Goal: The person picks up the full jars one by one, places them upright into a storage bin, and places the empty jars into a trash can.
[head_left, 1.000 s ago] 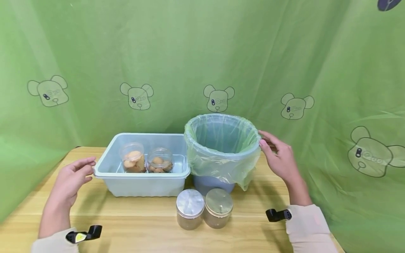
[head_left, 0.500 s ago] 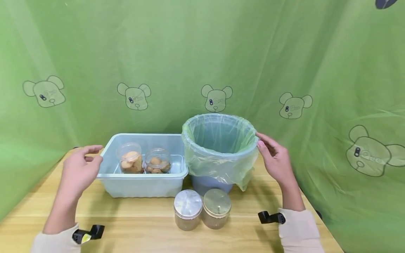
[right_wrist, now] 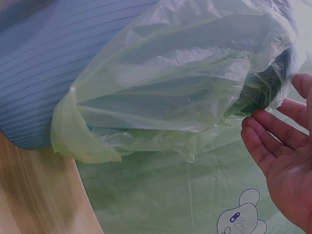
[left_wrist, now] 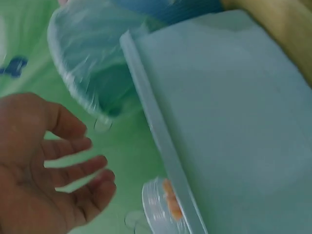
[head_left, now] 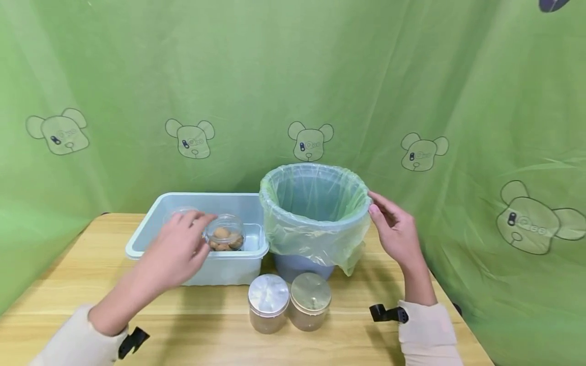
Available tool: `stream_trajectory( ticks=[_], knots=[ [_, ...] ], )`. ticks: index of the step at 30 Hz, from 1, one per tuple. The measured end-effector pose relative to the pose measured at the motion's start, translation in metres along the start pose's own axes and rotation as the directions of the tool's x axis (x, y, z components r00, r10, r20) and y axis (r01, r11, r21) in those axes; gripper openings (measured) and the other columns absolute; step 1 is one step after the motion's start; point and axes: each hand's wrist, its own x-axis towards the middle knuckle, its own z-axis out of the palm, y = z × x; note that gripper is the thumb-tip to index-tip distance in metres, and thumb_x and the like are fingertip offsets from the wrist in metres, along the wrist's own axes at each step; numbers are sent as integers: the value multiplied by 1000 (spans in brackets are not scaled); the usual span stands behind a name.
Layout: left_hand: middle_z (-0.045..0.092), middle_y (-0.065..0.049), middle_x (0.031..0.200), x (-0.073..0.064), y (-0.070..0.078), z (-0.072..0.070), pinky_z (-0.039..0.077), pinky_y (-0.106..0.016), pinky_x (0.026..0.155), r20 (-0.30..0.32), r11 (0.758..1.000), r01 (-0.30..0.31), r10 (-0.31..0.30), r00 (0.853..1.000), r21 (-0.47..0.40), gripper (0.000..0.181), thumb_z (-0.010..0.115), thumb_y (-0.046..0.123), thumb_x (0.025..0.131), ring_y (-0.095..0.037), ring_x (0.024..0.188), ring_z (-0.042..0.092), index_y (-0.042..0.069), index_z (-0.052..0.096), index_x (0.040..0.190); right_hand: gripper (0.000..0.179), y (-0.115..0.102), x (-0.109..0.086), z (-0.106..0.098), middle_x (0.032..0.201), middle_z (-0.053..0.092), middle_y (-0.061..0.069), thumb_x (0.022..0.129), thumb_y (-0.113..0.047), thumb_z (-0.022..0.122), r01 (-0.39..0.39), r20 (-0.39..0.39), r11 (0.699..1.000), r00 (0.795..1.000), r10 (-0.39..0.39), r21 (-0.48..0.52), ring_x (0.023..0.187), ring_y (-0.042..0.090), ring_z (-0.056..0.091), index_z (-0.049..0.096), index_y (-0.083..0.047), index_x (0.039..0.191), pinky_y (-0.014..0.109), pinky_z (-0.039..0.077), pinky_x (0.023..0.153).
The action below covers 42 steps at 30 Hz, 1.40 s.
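My left hand [head_left: 178,249] hovers over the front left of a pale blue plastic tub [head_left: 229,274], its fingers loosely bent around nothing. Inside stands a clear jar [head_left: 225,238] of round brown cookies. A second clear jar is mostly hidden behind that hand; in the left wrist view a jar with orange-brown pieces [left_wrist: 173,200] shows past the tub's rim. On the right, my right hand [head_left: 397,234] touches the rim of a blue bin [head_left: 304,265] lined with a thin green plastic bag [head_left: 316,244]. Its fingertips [right_wrist: 258,122] rest lightly against the bag there.
Two lidded jars stand side by side before the bin, one silver-topped [head_left: 269,295], one with a dull gold lid [head_left: 311,292]. The wooden table [head_left: 220,335] ends at a green curtain [head_left: 247,76] printed with bear heads.
My left hand has left the tub's left edge and swung right, in over the tub, covering one jar. The right hand stays at the bin's rim. The view has shifted slightly.
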Motion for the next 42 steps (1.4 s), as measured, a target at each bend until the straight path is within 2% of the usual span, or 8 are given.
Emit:
stream_trajectory(
  ticks=[4, 10, 18, 23, 26, 29, 36, 42],
  knots=[
    [63, -18, 126, 0, 10, 13, 53, -50, 90, 25, 985, -168, 167, 986, 28, 50, 66, 13, 90, -34, 104, 59, 2, 59, 138, 37, 1, -1, 1, 135, 64, 21, 105, -12, 57, 3, 4, 1000, 1000, -3, -11, 114, 2, 61, 60, -4, 142, 13, 49, 96],
    [62, -12, 127, 1, 23, 33, 53, -45, 94, 80, 931, -361, 356, 931, 63, 48, 65, 22, 96, -29, 111, 58, 4, 58, 140, 38, 0, -1, -1, 135, 64, 19, 106, -15, 57, -3, 1, 1000, 1000, 3, -21, 113, 2, 61, 60, -7, 143, 12, 48, 96],
    [60, -6, 120, -3, 40, 55, 50, -39, 81, 138, 826, -538, 521, 842, 167, 48, 64, 36, 97, -26, 101, 53, 11, 58, 137, 38, 1, -2, -4, 137, 63, 18, 106, -16, 57, -5, -4, 999, 1000, 5, -36, 115, 2, 61, 60, -7, 142, 12, 48, 97],
    [58, -8, 130, -5, 51, 65, 52, -41, 94, 212, 796, -584, 550, 808, 162, 52, 57, 43, 101, -26, 111, 54, 11, 56, 142, 38, -1, -1, -4, 137, 63, 18, 106, -16, 57, -4, -5, 999, 1000, 3, -35, 115, 1, 60, 60, -6, 142, 12, 48, 97],
    [55, -10, 141, -7, 56, 71, 49, -42, 105, 276, 799, -587, 539, 796, 132, 58, 50, 48, 104, -28, 123, 53, 14, 49, 150, 38, -2, -2, -4, 138, 62, 18, 106, -15, 57, -2, -11, 999, 1000, 2, -36, 115, 0, 60, 60, -5, 142, 12, 48, 97],
    [52, -11, 148, -9, 58, 79, 49, -44, 106, 312, 812, -577, 526, 791, 95, 61, 46, 51, 106, -29, 130, 51, 17, 42, 155, 37, -3, -1, -3, 137, 63, 18, 106, -14, 58, 1, -13, 999, 1000, -1, -32, 115, -1, 60, 61, -5, 141, 13, 48, 97],
    [51, -13, 149, -16, 61, 93, 52, -45, 101, 292, 825, -564, 531, 796, 40, 63, 44, 55, 105, -30, 128, 52, 18, 41, 156, 37, -3, 0, 1, 138, 63, 16, 106, -16, 57, 4, -2, 1000, 1000, -4, -29, 116, -1, 60, 61, -6, 142, 13, 48, 97],
    [52, -12, 147, -17, 63, 101, 53, -44, 96, 285, 821, -570, 538, 793, 34, 67, 53, 54, 102, -29, 123, 51, 17, 41, 156, 38, -2, -1, 1, 137, 63, 16, 106, -16, 57, -6, -5, 1000, 1000, 6, -29, 116, 4, 61, 60, -6, 142, 13, 49, 97]
  ],
)
